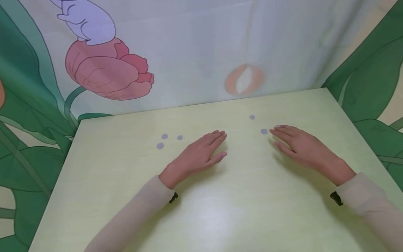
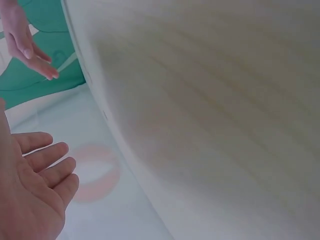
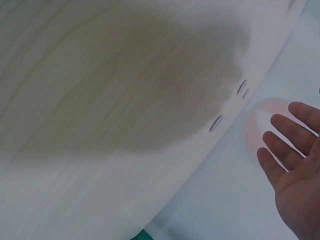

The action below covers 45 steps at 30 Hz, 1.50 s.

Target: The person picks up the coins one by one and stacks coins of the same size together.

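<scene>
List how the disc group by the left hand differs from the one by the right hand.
The left group of discs has three; the right group of discs has two. In the head view, the left group forms a triangle, the right group a slanting pair. In both, every disc is round, purplish-grey and on the table.

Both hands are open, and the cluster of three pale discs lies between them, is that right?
Not quite: the head view shows the three pale discs left of the left hand, not between the hands. It and the right hand are open.
</scene>
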Motion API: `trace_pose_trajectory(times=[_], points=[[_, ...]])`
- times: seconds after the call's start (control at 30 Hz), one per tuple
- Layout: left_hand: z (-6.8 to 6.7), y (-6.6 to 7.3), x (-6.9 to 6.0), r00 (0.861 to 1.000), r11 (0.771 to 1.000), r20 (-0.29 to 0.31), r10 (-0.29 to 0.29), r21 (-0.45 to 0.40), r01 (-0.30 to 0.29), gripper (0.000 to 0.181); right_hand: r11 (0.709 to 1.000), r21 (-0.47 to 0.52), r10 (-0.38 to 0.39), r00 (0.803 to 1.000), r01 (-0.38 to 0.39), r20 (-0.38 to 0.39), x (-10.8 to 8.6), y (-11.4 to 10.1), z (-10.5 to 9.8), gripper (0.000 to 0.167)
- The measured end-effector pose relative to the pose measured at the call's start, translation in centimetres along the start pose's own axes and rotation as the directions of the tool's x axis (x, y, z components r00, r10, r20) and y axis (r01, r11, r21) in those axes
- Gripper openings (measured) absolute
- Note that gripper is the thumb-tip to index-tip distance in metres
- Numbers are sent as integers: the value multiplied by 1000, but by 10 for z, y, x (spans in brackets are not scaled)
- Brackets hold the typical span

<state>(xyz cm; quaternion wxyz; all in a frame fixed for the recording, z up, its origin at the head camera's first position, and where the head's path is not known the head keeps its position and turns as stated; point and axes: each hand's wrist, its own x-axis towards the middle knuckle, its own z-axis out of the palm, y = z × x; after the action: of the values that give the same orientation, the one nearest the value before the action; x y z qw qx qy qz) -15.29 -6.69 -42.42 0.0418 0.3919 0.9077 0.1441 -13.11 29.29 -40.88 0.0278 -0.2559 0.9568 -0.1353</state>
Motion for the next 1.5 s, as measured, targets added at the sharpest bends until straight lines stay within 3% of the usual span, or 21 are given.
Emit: trace_pose_trajectory(times=[0.23, 0.53, 0.87, 1.17, 1.37, 1.5], points=[[7, 15, 29, 999, 999, -38, 38, -20, -39, 60, 1000, -6, -11, 993, 11, -120, -3, 15, -4, 43], [11, 34, 65, 998, 995, -12, 64, -70, -65, 51, 998, 7, 66, 991, -66, -115, 3, 29, -6, 38], [15, 47, 99, 999, 982, -25, 40, -184, -44, 50, 1000, -4, 25, 987, -26, -157, 11, 43, -4, 36], [21, 51, 132, 999, 966, -32, -24, -257, 15, 47, 980, 147, 150, 985, -136, -87, 19, 54, -4, 34], [26, 47, 158, 997, 967, -77, -17, -256, -3, 37, 947, 223, 242, 970, -233, -15, 25, 62, -4, 36], [29, 48, 173, 998, 967, -55, -28, -256, 13, 34, 927, 260, 275, 961, -270, 19, 30, 69, 0, 38]])
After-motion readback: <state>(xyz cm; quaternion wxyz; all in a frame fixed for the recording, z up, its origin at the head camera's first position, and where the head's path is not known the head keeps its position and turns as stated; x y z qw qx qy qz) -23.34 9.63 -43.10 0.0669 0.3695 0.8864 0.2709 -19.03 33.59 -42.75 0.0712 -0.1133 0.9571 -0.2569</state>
